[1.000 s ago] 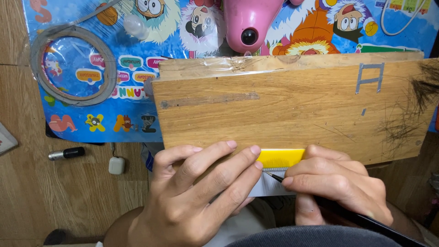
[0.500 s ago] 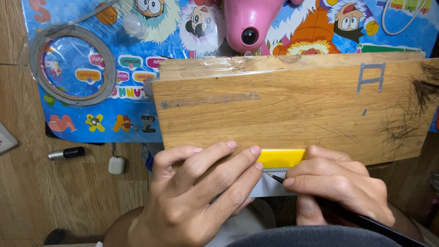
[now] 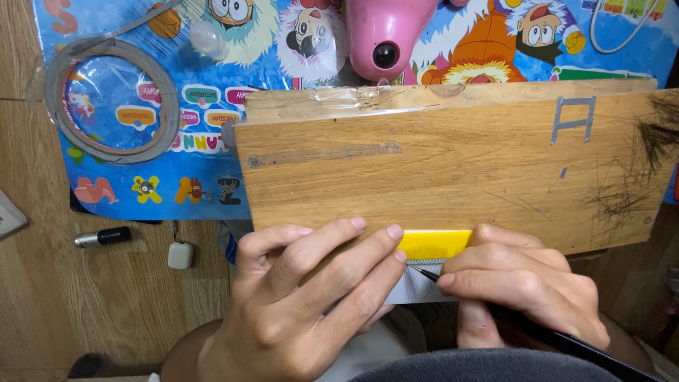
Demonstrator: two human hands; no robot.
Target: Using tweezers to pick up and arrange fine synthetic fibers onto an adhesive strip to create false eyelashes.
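Single view only: head-worn camera, looking nearly straight down over person's own lap and work surface. Close range; both hands fill lower third, left hand [image 3: 311, 297] lower centre-left, right hand [image 3: 523, 283] lower right. Wooden board [image 3: 438, 170] spans middle, its far edge toward top of frame. Colourful cartoon mat [image 3: 177, 141] and pink device [image 3: 385, 32] lie farthest from wearer, cropped by top edge. Wooden floor [image 3: 64, 304] at left. No second view, so no shared ground.
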